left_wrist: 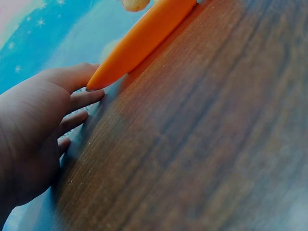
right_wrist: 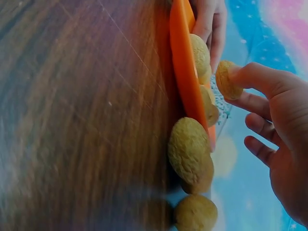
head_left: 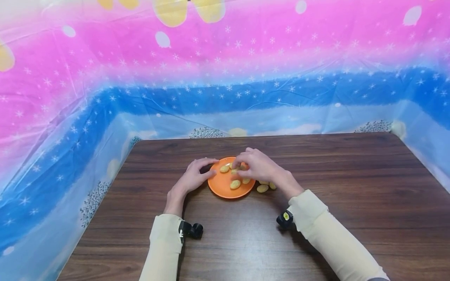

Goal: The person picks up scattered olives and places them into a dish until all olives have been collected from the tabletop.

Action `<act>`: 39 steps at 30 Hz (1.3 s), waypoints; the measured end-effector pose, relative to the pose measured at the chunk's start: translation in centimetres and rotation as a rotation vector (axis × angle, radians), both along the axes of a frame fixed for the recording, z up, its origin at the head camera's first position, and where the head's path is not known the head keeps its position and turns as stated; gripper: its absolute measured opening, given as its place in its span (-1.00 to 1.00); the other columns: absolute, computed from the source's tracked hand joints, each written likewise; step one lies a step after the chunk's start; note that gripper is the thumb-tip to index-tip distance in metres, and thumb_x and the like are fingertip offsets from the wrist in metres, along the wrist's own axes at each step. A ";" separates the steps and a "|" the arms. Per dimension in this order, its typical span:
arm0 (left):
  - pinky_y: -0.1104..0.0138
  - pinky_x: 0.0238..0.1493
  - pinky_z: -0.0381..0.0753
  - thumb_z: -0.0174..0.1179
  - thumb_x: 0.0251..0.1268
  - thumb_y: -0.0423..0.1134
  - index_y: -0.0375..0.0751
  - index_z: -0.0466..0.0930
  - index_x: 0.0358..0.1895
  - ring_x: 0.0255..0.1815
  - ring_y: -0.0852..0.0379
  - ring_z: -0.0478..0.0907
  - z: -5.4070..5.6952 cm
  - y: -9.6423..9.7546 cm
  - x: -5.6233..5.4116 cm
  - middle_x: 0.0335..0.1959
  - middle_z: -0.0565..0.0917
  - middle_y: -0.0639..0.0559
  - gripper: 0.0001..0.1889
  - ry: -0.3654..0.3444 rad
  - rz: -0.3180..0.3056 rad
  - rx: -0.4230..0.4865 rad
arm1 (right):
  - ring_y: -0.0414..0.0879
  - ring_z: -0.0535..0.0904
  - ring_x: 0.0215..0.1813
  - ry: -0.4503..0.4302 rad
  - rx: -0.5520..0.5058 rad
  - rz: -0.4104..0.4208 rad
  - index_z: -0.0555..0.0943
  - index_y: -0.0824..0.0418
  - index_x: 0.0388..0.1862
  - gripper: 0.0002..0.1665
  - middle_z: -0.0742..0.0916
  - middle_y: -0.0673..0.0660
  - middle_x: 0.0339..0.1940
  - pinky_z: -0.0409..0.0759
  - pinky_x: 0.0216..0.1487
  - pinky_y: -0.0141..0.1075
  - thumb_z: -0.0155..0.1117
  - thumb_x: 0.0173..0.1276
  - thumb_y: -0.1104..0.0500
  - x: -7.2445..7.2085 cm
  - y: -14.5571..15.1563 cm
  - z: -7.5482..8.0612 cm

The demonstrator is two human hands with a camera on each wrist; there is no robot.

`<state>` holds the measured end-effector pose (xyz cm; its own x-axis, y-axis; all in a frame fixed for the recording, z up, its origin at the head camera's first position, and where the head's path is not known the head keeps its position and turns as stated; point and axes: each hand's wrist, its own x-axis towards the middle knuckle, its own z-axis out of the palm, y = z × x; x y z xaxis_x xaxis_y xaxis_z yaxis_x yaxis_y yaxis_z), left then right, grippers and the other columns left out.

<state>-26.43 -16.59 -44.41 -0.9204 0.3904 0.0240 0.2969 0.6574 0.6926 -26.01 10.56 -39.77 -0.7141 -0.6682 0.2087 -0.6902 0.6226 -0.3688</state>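
An orange plate [head_left: 225,191] lies on the table with several wrinkled, yellow-brown walnuts on it, one of them a walnut [head_left: 235,184] near its front. At the plate's left side my left hand [head_left: 192,175] holds the rim, thumb and index finger spread along the edge. In the left wrist view the thumb meets the orange rim [left_wrist: 139,41]. Over the plate's right part, my right hand [head_left: 260,166] pinches a walnut [right_wrist: 225,82] between thumb and fingertips, raised above the others. More walnuts [right_wrist: 188,149] lie on the table just right of the plate, partly below the right wrist.
The dark wood-grain table [head_left: 225,234] extends on all sides of the plate. A pink and blue patterned cloth [head_left: 225,93] hangs behind it and along its sides. Small black cameras [head_left: 284,219] are strapped at both wrists, over pale sleeves.
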 end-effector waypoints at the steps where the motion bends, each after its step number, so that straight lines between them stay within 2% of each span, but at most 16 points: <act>1: -0.17 0.58 -0.15 0.14 0.45 0.01 0.18 0.48 0.36 0.61 -0.07 0.05 0.0 0.0 0.0 0.43 0.45 0.06 -0.55 0.002 -0.001 0.000 | -0.13 0.42 -0.21 0.002 0.004 -0.007 0.74 -0.03 -0.11 -0.82 0.77 -0.11 -0.14 0.37 -0.12 -0.27 0.39 0.32 0.04 0.0 -0.1 -0.1; 5: -0.14 0.59 -0.18 0.14 0.45 -0.01 0.16 0.48 0.37 0.60 -0.08 0.06 0.0 0.0 0.0 0.42 0.46 0.04 -0.55 0.008 -0.004 0.001 | -0.15 0.39 -0.19 -0.008 0.021 -0.037 0.74 -0.07 -0.10 -0.82 0.77 -0.13 -0.11 0.35 -0.07 -0.25 0.38 0.33 0.01 -0.2 -0.7 -0.5; 12: -0.21 0.53 0.01 0.15 0.44 0.02 0.22 0.47 0.37 0.58 -0.09 0.08 0.1 0.1 0.2 0.45 0.42 0.06 -0.54 -0.005 0.008 -0.011 | -0.18 0.38 -0.21 -0.010 0.040 -0.051 0.74 -0.12 -0.13 -0.85 0.76 -0.17 -0.11 0.33 -0.09 -0.26 0.37 0.34 0.00 -0.6 -1.1 -1.1; 24: -0.21 0.55 -0.05 0.15 0.44 0.00 0.19 0.48 0.36 0.59 -0.10 0.06 0.0 0.0 0.1 0.44 0.44 0.04 -0.55 0.006 -0.002 0.006 | -0.15 0.34 -0.24 -0.038 0.079 -0.077 0.75 -0.14 -0.11 -0.83 0.72 -0.21 -0.26 0.26 -0.14 -0.24 0.39 0.34 -0.04 -0.8 -1.6 -1.4; 32: -0.19 0.57 -0.12 0.15 0.44 0.01 0.19 0.48 0.36 0.61 -0.09 0.04 0.1 0.1 0.0 0.44 0.44 0.05 -0.55 -0.006 0.006 0.010 | -0.14 0.38 -0.14 -0.024 0.033 -0.084 0.76 -0.07 -0.12 -0.84 0.75 -0.13 -0.11 0.33 -0.02 -0.20 0.38 0.34 0.04 -0.3 -0.8 -1.0; 39: -0.21 0.55 -0.04 0.15 0.43 0.02 0.19 0.47 0.36 0.60 -0.09 0.05 -0.1 0.0 0.0 0.45 0.43 0.04 -0.54 -0.001 0.007 0.000 | -0.10 0.43 -0.11 -0.028 -0.020 -0.087 0.76 -0.03 -0.10 -0.83 0.75 -0.09 -0.10 0.36 0.00 -0.17 0.36 0.36 0.06 0.4 0.4 -0.9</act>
<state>-26.48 -16.56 -44.47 -0.9231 0.3838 0.0228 0.2913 0.6595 0.6929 -25.61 10.99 -40.63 -0.7749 -0.5994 0.2009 -0.6234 0.6719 -0.4000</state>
